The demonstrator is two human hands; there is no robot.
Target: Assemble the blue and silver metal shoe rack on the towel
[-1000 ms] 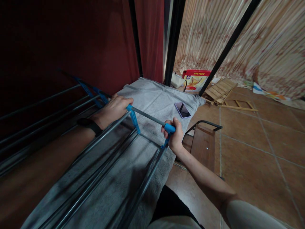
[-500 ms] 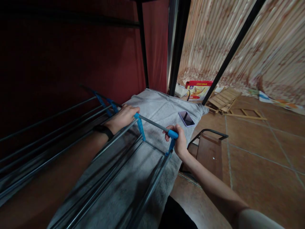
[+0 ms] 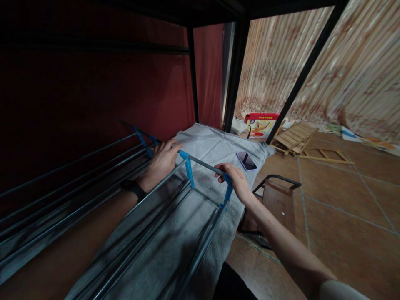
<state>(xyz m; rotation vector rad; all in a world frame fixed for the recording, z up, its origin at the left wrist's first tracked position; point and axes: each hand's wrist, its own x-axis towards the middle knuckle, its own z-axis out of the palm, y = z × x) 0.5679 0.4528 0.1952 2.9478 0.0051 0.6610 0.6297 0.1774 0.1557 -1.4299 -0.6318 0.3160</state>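
Note:
A rack of grey metal tubes [image 3: 206, 163] with blue plastic connectors [image 3: 188, 170] lies along a grey cloth-covered surface. My left hand [image 3: 163, 160], a dark band on its wrist, curls over the rack's end tube beside the middle blue connector; part of its grip is hidden. My right hand [image 3: 235, 178] is closed round the right end of that same tube, covering the top of the corner connector. Past the hands, a phone [image 3: 246, 161] with a purple edge rests on the grey cloth [image 3: 209, 139].
Black metal posts [image 3: 193, 79] rise at the surface's far corners. Below on the right stands a low brown seat [image 3: 278, 204] with a black frame. On the tiled floor [image 3: 340, 200] lie wooden slat pieces [image 3: 292, 139] and a red-yellow box [image 3: 261, 125], before a striped curtain [image 3: 312, 75].
The view has tilted up a little. My left hand's fingers have loosened and shifted along the tube; my right hand has slid over the corner connector, now covering its top.

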